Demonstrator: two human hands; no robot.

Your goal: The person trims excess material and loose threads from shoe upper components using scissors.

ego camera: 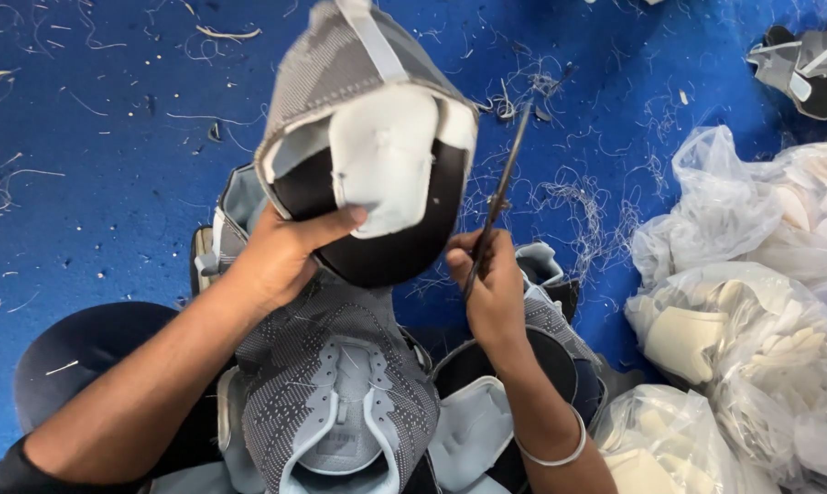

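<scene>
The left hand (281,261) is gripping a grey shoe upper (367,137); the right hand (491,288), fingers pinching thin scissors (500,197), is working close; a slip could nick the lining.

grey knit shoe upper (367,137) with black lining and a white foam heel pad, held up inside-out; thin dark metal scissors (497,201) standing upright just beside it

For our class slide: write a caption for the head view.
Left hand holds a grey shoe upper; right hand holds thin scissors.
</scene>
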